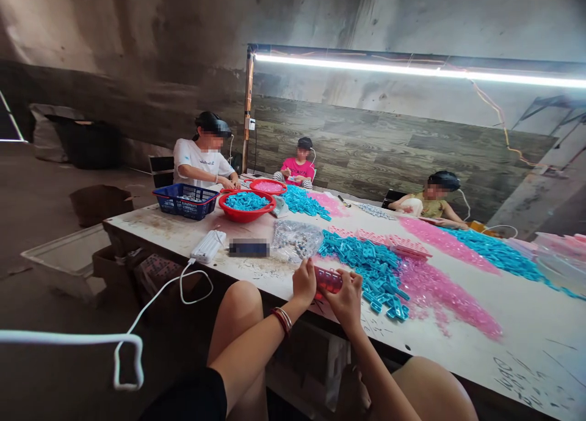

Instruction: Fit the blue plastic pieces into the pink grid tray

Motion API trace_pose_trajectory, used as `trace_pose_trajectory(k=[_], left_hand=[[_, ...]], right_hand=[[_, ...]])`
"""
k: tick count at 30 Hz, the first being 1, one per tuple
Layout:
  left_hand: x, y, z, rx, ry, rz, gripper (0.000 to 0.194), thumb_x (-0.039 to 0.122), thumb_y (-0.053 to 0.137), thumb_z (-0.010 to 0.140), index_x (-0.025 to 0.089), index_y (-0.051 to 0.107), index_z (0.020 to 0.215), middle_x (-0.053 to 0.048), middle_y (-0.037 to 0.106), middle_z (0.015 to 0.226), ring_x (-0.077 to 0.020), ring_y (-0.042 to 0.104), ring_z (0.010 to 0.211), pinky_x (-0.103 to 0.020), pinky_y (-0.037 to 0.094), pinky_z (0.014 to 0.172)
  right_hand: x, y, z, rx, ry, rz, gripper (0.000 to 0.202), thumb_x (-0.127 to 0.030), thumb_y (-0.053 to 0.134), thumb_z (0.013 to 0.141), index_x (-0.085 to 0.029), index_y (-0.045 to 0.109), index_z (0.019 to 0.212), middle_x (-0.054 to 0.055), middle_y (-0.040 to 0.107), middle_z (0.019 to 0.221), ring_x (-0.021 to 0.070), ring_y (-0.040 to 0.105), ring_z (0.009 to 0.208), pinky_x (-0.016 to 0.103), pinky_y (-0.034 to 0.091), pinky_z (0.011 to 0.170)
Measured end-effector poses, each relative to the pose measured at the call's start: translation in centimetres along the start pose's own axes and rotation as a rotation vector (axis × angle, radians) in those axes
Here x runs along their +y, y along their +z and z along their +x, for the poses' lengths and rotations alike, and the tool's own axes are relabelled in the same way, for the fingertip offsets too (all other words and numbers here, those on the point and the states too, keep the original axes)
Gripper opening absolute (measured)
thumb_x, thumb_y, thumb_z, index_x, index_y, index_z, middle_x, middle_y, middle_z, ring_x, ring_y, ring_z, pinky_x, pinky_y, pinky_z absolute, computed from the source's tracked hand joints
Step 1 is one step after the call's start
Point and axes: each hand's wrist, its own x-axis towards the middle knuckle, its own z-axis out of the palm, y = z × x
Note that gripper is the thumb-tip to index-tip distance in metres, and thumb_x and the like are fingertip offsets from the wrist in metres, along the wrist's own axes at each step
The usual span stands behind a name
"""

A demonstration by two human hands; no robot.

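Both hands grip a red, see-through slotted plastic piece (328, 279) above the table's near edge. My left hand (304, 283) closes on its left end, with red and pale bracelets at the wrist. At the right end, the fingers and thumb of my right hand (347, 299) are bent around it. Just beyond lies a pile of blue plastic parts (366, 259), with a heap of clear pink pieces (446, 293) to its right. A clear plastic bag (298, 239) of small bits rests behind my left hand. Pink slotted strips (389, 241) lie behind the blue pile.
A white power bank (209, 246) with a trailing cable lies left on the table (517, 354), beside a blurred dark flat object (249, 248). Farther back stand a red colander (247, 212) of blue parts and a blue basket (185, 202). Several people sit around the table.
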Motion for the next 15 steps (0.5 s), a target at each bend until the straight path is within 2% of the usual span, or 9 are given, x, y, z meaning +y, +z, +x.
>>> trace_pose_trajectory(k=[15], left_hand=[[0.16,-0.08,-0.15,0.006,0.003,-0.001,0.041,0.036,0.022,0.093,0.018,0.057,0.080,-0.005,0.063,0.070,-0.0183,0.059,0.068,-0.027,0.038,0.062]], right_hand=[[0.09,0.02,0.02,0.004,-0.013,-0.008,0.058,-0.055,0.063,0.061,-0.019,0.050,0.104,0.009,0.036,0.104,0.0272,0.040,0.097,0.042,0.038,0.085]])
